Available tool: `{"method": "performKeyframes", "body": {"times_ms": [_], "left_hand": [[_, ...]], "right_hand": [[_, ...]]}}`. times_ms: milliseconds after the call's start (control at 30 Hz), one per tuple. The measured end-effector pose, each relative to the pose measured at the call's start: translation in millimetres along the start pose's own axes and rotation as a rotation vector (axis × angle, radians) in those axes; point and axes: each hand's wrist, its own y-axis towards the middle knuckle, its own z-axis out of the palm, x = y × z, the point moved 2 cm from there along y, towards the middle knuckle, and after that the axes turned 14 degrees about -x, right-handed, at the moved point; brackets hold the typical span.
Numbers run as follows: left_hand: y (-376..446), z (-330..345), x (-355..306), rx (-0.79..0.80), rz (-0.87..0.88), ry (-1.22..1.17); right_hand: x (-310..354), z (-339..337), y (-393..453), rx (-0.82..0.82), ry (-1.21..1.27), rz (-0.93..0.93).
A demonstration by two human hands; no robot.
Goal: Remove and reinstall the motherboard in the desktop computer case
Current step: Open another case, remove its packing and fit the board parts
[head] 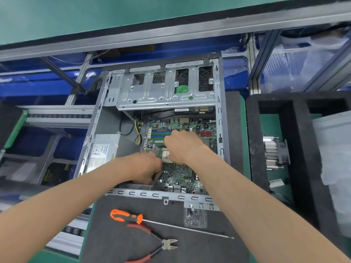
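1. The motherboard [180, 158] lies flat inside the open computer case [91, 130], both hands reaching in over it
2. The left hand [144, 168] curls its fingers at the board's left edge, seemingly gripping it to lift or seat it
3. The right hand [182, 145] bends over the memory slots; whether it pinches anything cannot be told
4. The screwdriver [133, 218], cutters [163, 243] and screw bag [195, 217] lie close by for the fasteners

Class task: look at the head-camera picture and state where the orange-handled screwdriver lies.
The screwdriver lies on the dark mat in front of the open case, just above the red-handled cutters, between the person's forearms.
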Motion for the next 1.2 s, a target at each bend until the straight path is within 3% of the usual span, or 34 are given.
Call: {"method": "performKeyframes", "body": {"times_ms": [167, 367, 933, 1067, 1200], "left_hand": [[8, 1, -9, 0.035, 0.018, 0.137], [9, 4, -6, 0.115, 0.014, 0.049], [3, 1, -1, 0.024, 0.012, -0.076], [3, 5, 1, -0.026, 0.014, 0.012], [6, 6, -1, 0.054, -0.016, 0.116]], "right_hand": [[0, 1, 1, 0.001, -0.002, 0.006], [-2, 2, 2, 0.000, -0.017, 0.010], [-3, 6, 6, -0.011, -0.036, 0.026], [-2, 6, 6, -0.017, -0.047, 0.032], [-2, 6, 5, -0.021, -0.049, 0.028]]}}
